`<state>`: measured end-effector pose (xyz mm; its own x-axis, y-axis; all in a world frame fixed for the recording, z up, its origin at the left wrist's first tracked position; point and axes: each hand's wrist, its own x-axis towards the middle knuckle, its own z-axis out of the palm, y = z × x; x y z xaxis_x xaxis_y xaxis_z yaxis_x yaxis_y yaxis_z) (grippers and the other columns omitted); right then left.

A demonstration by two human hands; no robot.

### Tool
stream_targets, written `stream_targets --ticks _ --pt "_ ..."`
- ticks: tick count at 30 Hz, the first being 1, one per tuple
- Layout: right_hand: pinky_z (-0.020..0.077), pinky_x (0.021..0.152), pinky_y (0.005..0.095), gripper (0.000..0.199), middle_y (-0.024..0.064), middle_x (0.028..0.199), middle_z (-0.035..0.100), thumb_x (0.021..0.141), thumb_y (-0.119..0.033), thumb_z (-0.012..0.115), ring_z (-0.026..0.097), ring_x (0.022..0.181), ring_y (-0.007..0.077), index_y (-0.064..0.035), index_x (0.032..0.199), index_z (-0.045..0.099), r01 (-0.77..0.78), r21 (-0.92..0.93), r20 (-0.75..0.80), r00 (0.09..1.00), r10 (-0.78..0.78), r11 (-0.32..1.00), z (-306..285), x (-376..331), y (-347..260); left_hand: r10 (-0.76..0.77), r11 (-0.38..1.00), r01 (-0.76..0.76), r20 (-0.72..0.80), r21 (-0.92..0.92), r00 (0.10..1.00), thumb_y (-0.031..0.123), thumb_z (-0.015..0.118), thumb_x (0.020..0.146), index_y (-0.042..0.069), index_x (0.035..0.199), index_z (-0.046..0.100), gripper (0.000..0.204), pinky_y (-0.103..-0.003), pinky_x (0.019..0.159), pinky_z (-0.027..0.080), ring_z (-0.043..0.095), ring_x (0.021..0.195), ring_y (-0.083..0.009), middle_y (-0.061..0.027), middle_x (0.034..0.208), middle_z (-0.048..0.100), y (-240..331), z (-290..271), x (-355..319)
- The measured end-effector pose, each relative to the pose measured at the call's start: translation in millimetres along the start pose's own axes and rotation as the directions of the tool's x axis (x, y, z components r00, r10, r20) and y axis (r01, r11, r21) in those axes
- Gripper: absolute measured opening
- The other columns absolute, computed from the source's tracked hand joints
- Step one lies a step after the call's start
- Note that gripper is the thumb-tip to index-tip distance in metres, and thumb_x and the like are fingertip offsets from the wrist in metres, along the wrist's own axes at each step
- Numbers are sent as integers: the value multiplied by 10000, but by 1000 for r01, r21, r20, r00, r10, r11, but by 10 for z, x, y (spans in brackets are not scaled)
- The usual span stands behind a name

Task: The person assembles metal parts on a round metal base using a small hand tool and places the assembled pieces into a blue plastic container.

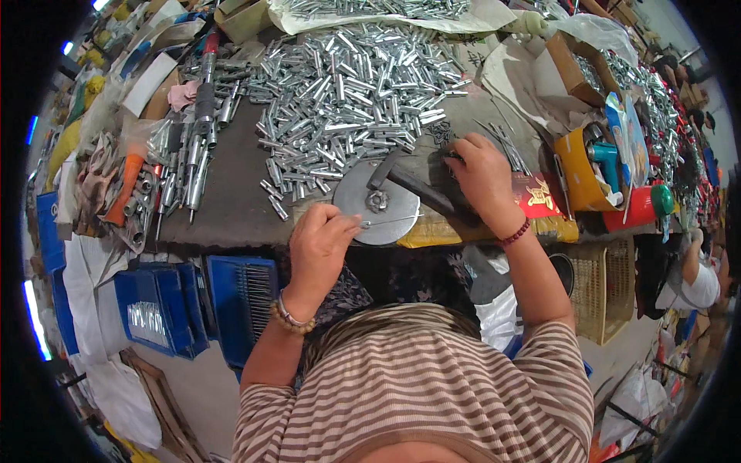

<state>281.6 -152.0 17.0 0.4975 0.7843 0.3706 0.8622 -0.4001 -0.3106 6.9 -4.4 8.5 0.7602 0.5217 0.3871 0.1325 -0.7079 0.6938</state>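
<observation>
Grey metal disc (351, 194) at bench edge, head view. Left hand (315, 248) pinches slim metal rod (397, 220) between thumb and fingertips, rod low over disc's near side. Right hand (486, 181), fingers curled, beside hammer (417, 187); cannot tell if it grips anything. Judgement: steady rod, light pinch well back from tip, fingertips clear of hammer head.

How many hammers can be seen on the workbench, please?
1: the hammer lies between the left hand and the right hand, partly over the round grey disc. Others may be hidden under the piled metal parts.
</observation>
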Motion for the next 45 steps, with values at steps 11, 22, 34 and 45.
stream_targets --ticks 11,22,34,45 --pt "534 766 492 124 151 906 630 819 -8 711 650 888 395 -46 936 695 28 71 -122 992 -19 997 -142 -117 -40 24 998 -23 -30 58 999 121 837 833 107 959 796 134 -435 759 512 637 867 -298 -65 927 618 3 61 -105" --pt "534 755 471 403 138 932 656 849 16 687 646 888 377 -74 1240 657 246 542 7 955 -296 804 160 -178 -1202 78 987 -73 -30 143 997 138 768 861 84 912 726 85 -443 772 510 637 887 -303 -74 926 610 -60 31 -47" --pt "576 803 415 531 125 959 723 826 62 753 708 932 319 -56 1330 637 11 639 168 974 -153 769 111 -275 -1106 38 997 -37 -22 66 999 116 807 852 88 980 775 135 -428 779 515 644 882 -289 -68 931 622 -31 4 -39" --pt "525 755 429 352 105 858 637 824 -13 675 632 852 316 -59 1171 642 359 239 28 926 -376 902 23 -323 -1262 34 994 -31 -28 104 999 71 752 856 37 852 684 76 -472 775 519 645 898 -357 -112 934 635 -71 38 -36"
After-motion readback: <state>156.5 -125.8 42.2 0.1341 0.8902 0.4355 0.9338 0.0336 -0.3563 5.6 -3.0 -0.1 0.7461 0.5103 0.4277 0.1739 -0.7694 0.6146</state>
